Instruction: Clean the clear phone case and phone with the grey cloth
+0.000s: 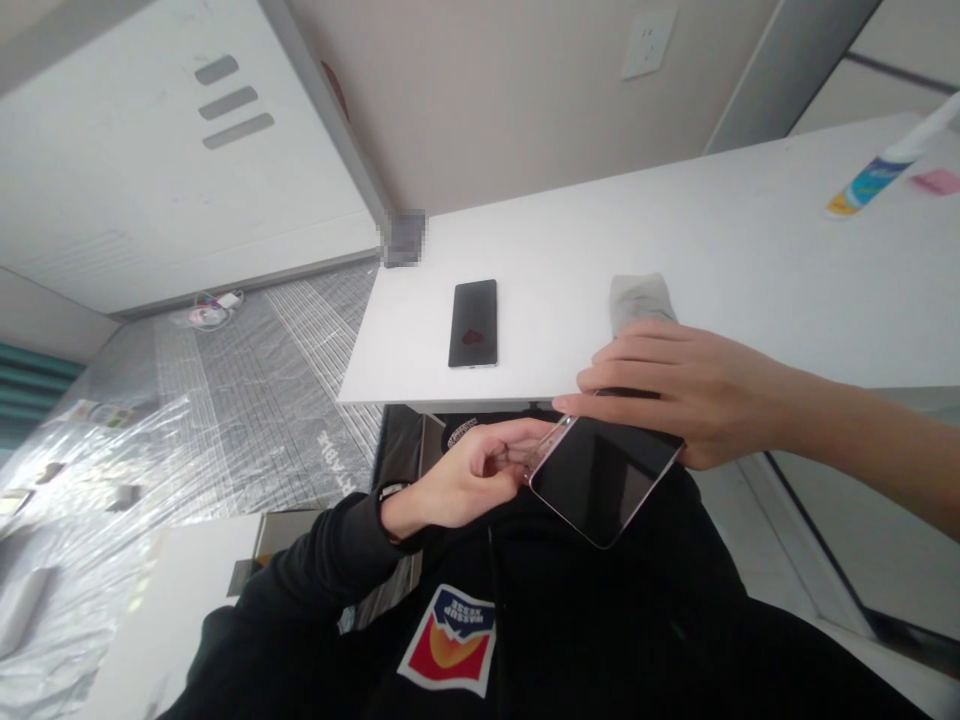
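Observation:
A dark-screened smartphone [609, 470] is held tilted above my lap, just off the desk's front edge. My right hand [675, 385] lies across its upper side, fingers stretched over the edge and palm by the right corner. With curled fingers and thumb, my left hand [491, 468] grips the phone's left corner. A see-through strip, perhaps part of a clear case, shows along that edge; the fingers partly hide it. Another smartphone [473, 323] lies flat on the desk, screen up. Behind my right hand a grey cloth [642, 298] rests on the desk, partly covered by the fingers.
The white desk [555, 250] runs along the wall. A blue-and-yellow tube [874, 185] and a pink item [936, 181] are at its far right. A blurred grey object [403, 238] stands at the back left corner. Plastic sheeting [277, 400] covers the floor at left.

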